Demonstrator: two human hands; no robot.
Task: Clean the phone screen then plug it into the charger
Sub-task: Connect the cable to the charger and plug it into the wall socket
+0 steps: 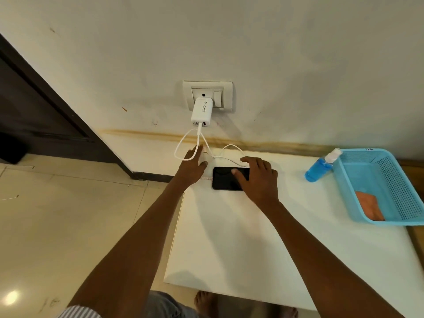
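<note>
Two hands work here. The left hand (192,165), fingers loosely spread, sits at nine o'clock of the phone (227,179) by the cable (183,145). The right hand (257,180) lies flat on the phone at the table's (229,237) twelve o'clock edge. It looks thin, slippery, breakable; grip its long edges.

1. You can read one brand: "LAPCARE", printed in dark letters along the white charger (201,112) in the wall socket (208,95).
2. The smaller line under it is too small to read.
3. The blue basket (376,187) has a dark mark on its far rim; you cannot read it.

Right hand (257,177) hides part of the phone (226,181)
</note>
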